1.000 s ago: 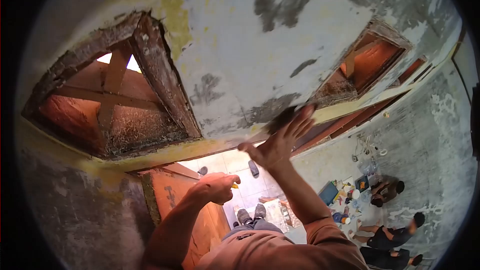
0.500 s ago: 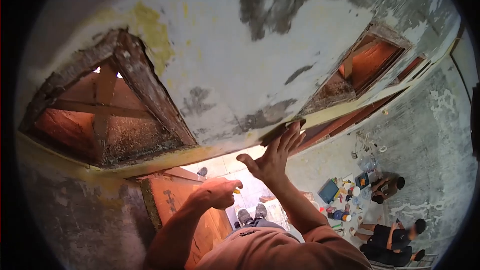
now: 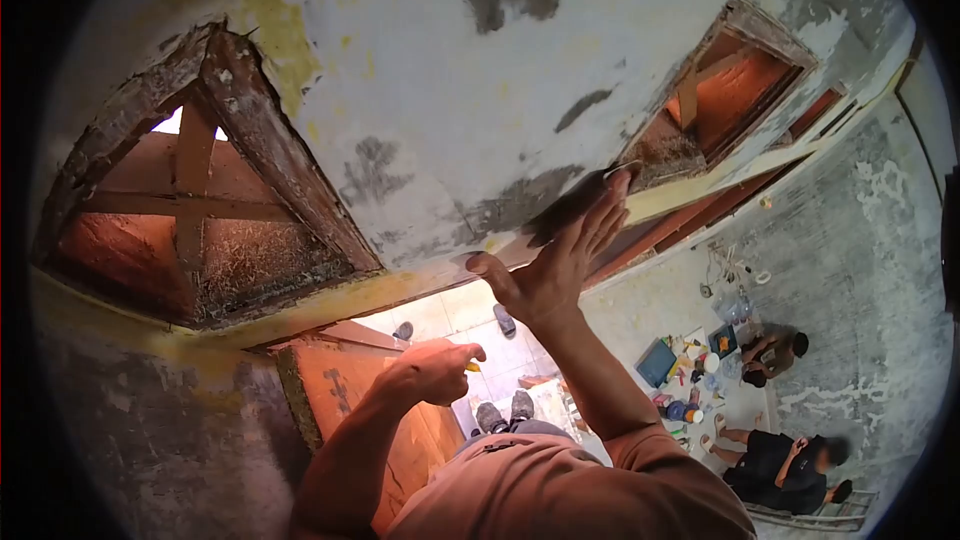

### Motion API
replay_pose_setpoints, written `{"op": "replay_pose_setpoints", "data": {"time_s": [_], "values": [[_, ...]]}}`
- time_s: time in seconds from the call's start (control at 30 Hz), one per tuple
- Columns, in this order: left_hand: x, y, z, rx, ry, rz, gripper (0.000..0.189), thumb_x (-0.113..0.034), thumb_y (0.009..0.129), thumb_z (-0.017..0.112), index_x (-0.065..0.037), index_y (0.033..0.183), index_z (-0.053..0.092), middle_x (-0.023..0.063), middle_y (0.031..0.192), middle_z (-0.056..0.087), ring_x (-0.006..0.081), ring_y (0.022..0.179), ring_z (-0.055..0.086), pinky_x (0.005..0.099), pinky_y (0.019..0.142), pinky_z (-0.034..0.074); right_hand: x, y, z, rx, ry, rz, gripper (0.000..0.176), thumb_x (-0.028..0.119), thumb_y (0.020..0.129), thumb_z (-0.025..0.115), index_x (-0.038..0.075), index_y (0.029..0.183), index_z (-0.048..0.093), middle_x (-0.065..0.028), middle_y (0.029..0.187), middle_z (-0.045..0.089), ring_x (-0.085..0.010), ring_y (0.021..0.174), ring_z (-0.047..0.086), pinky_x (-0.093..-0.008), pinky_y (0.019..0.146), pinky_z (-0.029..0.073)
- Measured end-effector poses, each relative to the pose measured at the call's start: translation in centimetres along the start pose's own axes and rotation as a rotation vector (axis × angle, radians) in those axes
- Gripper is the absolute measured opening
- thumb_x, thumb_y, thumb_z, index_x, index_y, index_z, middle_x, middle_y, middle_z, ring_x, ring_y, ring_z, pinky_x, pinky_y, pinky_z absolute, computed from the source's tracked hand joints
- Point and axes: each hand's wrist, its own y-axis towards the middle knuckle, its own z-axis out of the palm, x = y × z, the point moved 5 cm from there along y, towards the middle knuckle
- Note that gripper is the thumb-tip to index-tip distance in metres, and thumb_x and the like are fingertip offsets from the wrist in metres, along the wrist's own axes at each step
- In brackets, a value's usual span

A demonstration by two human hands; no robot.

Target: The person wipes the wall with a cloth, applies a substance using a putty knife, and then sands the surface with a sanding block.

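Observation:
My left hand (image 3: 435, 372) is closed at lower centre, in front of the orange-brown door panel (image 3: 345, 390). A small yellow object (image 3: 472, 367) peeks out between its fingers; most of it is hidden. Higher up and to the right, my right hand (image 3: 555, 265) is raised to the patchy white wall (image 3: 440, 100), fingers stretched and thumb apart. Against the wall beside these fingers lies a dark, thin shape (image 3: 562, 212), perhaps a sheet or a shadow; I cannot tell which.
Wooden-framed openings (image 3: 275, 135) with crossed bars are set in the wall. Below right, two people (image 3: 775, 355) (image 3: 790, 470) sit on the floor near scattered bottles, tubs and a blue-green tray (image 3: 656, 363). Loose footwear (image 3: 504, 321) lies on the tiles.
My right hand has moved up and slightly right along the wall, with the dark shape. My left hand has risen slightly. The view has shifted, showing more floor tiles and a loose shoe.

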Motion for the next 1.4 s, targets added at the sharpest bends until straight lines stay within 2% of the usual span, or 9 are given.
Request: {"op": "replay_pose_setpoints", "data": {"time_s": [0.13,0.3,0.43,0.6,0.7,1.1,1.23,1.33,1.4], "values": [[0.1,0.0,-0.3,-0.017,0.056,0.009,0.044,-0.005,0.082,0.051,-0.007,0.126,0.052,0.0199,0.101,0.067,0.0310,0.090,0.066,0.0412,0.080,0.050,-1.0,-7.2,3.2,0.137,-0.066,0.031,0.119,0.077,0.076,0.052,-0.010,0.147,0.011,-0.0403,0.149,0.002,-0.0526,0.141,0.000,-0.0625,0.108,-0.008],[0.1,0.1,0.1,-0.019,0.003,0.031,0.046,-0.004,0.079,0.053,-0.007,0.126,0.053,0.0203,0.097,0.068,0.0315,0.090,0.066,0.0416,0.080,0.050,0.4,0.2,0.3,-0.073,0.068,0.037,0.119,0.074,0.076,0.057,-0.014,0.144,0.015,-0.0369,0.151,0.000,-0.0508,0.142,0.000,-0.0628,0.108,-0.007],[0.1,0.3,0.1,-0.023,0.061,0.041,0.044,-0.005,0.082,0.053,-0.008,0.126,0.052,0.0215,0.099,0.067,0.0336,0.095,0.064,0.0423,0.080,0.050,-0.6,-6.0,2.6,0.189,-0.141,0.069,0.124,0.074,0.076,0.056,-0.012,0.146,0.001,-0.0379,0.151,-0.004,-0.0506,0.142,-0.002,-0.0620,0.110,-0.001],[0.0,0.2,0.2,-0.002,-0.007,0.012,0.041,-0.010,0.084,0.057,-0.009,0.125,0.053,0.0210,0.097,0.067,0.0349,0.094,0.064,0.0437,0.080,0.049,0.1,-0.6,0.2,-0.001,0.032,0.071,0.120,0.074,0.077,0.055,-0.011,0.146,0.007,-0.0379,0.151,-0.002,-0.0501,0.142,-0.004,-0.0650,0.107,-0.006],[-0.3,0.2,0.2,-0.026,0.040,0.050,0.041,-0.010,0.084,0.056,-0.009,0.126,0.053,0.0215,0.095,0.067,0.0348,0.092,0.064,0.0442,0.079,0.049,-0.1,-4.0,1.4,0.123,-0.053,0.057,0.119,0.074,0.077,0.055,-0.011,0.146,0.009,-0.0380,0.151,-0.003,-0.0501,0.142,-0.005,-0.0645,0.107,-0.006],[-0.6,0.1,-0.1,0.011,0.022,0.019,0.041,-0.009,0.087,0.053,-0.011,0.128,0.052,0.0210,0.101,0.065,0.0364,0.093,0.063,0.0435,0.082,0.048,-0.9,-4.6,1.8,0.151,-0.133,0.049,0.117,0.072,0.075,0.060,-0.009,0.146,0.014,-0.0390,0.150,0.001,-0.0524,0.141,0.003,-0.0617,0.110,0.001],[-0.2,0.5,0.8,-0.002,0.035,0.072,0.043,-0.009,0.086,0.053,-0.010,0.129,0.050,0.0212,0.100,0.066,0.0359,0.093,0.063,0.0442,0.081,0.048,0.2,-0.4,-0.3,-0.031,-0.018,0.018,0.115,0.071,0.075,0.060,-0.011,0.144,0.019,-0.0400,0.150,0.002,-0.0527,0.141,0.006,-0.0613,0.110,0.003],[-1.0,-0.1,-0.4,0.011,0.032,0.040,0.042,-0.009,0.086,0.053,-0.010,0.128,0.050,0.0208,0.093,0.066,0.0349,0.089,0.064,0.0442,0.079,0.048,-0.9,-4.9,1.7,0.088,-0.001,0.119,0.109,0.074,0.076,0.058,-0.008,0.143,0.029,-0.0389,0.148,0.014,-0.0509,0.140,0.015,-0.0599,0.110,-0.006],[-1.2,-0.4,-0.5,0.003,0.037,0.027,0.041,-0.008,0.086,0.052,-0.010,0.127,0.051,0.0196,0.088,0.067,0.0339,0.084,0.064,0.0441,0.076,0.049,-0.8,-5.2,2.0,0.111,-0.038,0.064,0.115,0.071,0.078,0.058,-0.011,0.145,0.014,-0.0387,0.151,-0.001,-0.0523,0.141,0.000,-0.0609,0.110,-0.004]]}}
